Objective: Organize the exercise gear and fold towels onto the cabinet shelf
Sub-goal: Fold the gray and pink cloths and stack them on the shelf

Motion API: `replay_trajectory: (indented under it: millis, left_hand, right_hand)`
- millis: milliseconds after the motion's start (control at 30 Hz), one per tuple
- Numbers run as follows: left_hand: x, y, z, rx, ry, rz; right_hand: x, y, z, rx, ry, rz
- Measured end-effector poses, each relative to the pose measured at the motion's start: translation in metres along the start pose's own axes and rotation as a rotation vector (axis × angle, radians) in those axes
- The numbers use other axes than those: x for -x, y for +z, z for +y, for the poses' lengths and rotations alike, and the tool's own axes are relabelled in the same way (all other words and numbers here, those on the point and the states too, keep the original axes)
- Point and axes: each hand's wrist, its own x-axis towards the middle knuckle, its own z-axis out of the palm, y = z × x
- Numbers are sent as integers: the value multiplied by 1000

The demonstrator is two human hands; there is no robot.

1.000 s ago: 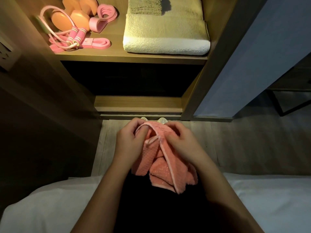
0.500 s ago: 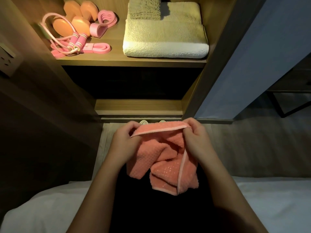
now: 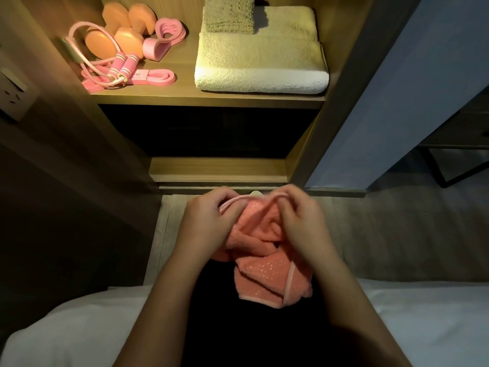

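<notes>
The left hand (image 3: 211,221) and right hand (image 3: 299,221) are both pinched on the bound top edge of the pink towel (image 3: 264,260), held up over the lap, apparently to find its corners before folding. Its nubbly, waffled cloth hangs bunched and twisted below, with a smooth paler trim. On the lit shelf (image 3: 211,98) beyond, a thick cream terry towel (image 3: 262,67) lies folded flat at the right with a smaller one (image 3: 230,14) on top, leaving a stacking spot. At the left sit glossy orange dumbbells (image 3: 116,35), a jump rope (image 3: 124,67) and flat pink bands (image 3: 156,76).
</notes>
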Motion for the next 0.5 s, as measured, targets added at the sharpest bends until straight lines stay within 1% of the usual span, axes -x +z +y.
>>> replay_trajectory:
  millis: [67, 133, 167, 233, 267, 333, 433, 500]
  left_hand:
    - [0, -7, -10, -67, -67, -102]
    - [2, -13, -19, -141, -133, -189]
    - [3, -16, -21, -184, -158, -197]
    - [4, -21, -25, -240, -162, -137]
    - [4, -22, -24, -239, -141, -100]
    - [4, -23, -20, -175, -64, -74]
    - [7, -17, -4, -113, 105, -121]
    - [8, -13, 5, -89, 187, -161]
  right_hand:
    - [-6, -11, 4, -36, 60, 183]
    - [-8, -20, 10, -42, 133, 290]
    - [-8, -23, 12, -45, 179, 323]
    - [-6, -24, 14, -7, 233, 338]
    - [-5, -24, 14, 29, 226, 307]
    - [-4, -23, 9, 102, 122, 154]
    - [-1, -11, -1, 195, -89, -143]
    - [0, -3, -9, 224, -200, -234]
